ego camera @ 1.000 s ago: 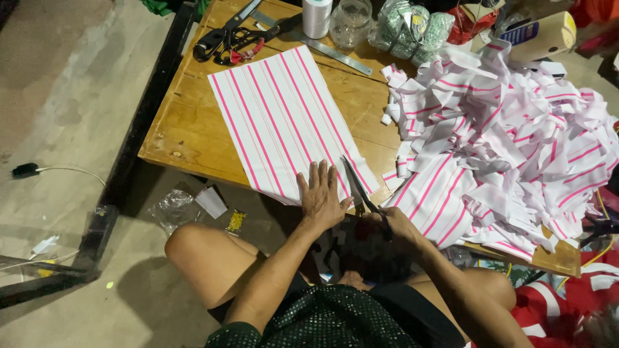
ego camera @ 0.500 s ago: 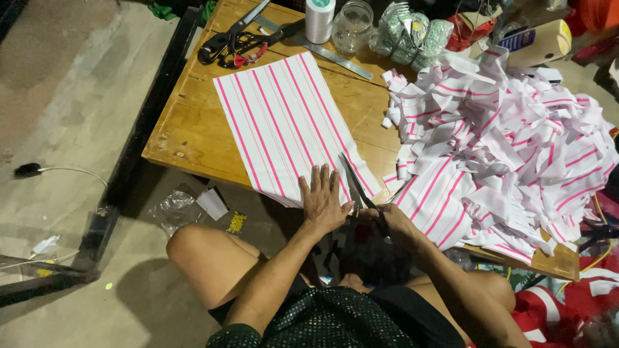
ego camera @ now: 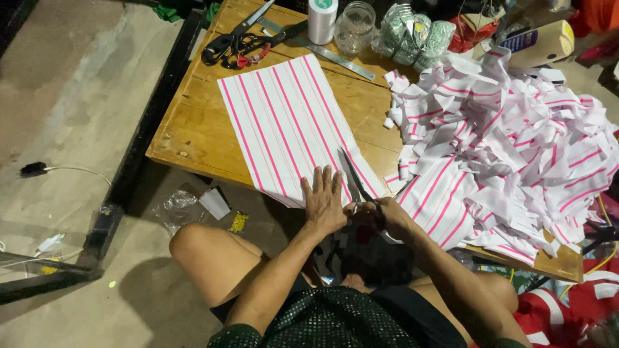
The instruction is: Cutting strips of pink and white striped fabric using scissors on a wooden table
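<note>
Striped fabric (ego camera: pixel 290 122) under left hand (ego camera: pixel 324 205), scissors (ego camera: pixel 356 183) in right hand (ego camera: pixel 387 218)

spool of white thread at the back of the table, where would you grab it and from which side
Grip the spool of white thread around its round side wall, coming from its left above the spare scissors. It stands upright, and the glass jar crowds its right.

White, pink-striped cloth (ego camera: pixel 284 122)
</note>
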